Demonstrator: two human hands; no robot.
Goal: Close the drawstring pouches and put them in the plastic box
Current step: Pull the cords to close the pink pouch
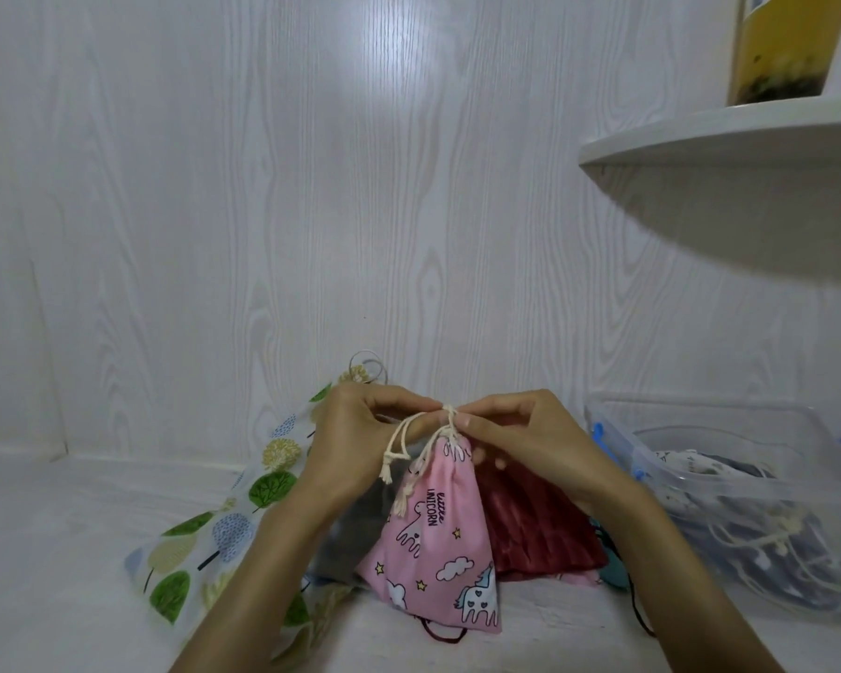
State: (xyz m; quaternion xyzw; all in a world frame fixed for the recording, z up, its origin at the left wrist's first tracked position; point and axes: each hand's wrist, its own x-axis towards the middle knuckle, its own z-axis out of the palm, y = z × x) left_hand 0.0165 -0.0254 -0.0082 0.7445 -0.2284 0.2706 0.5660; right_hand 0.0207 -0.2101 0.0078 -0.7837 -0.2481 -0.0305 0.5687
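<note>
Now both hands pinch the cord (450, 414) atop the pink pouch (438, 531), L hand (360, 429) & R hand (520, 434); neck looks cinched, prob. Box (729, 483) sits right, nearer R hand.

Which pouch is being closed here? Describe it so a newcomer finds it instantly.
Left of the clear plastic box, both hands meet over a heap of pouches. The pink pouch hangs from their fingers; only it bears unicorns, clouds and the words "little unicorn".
</note>
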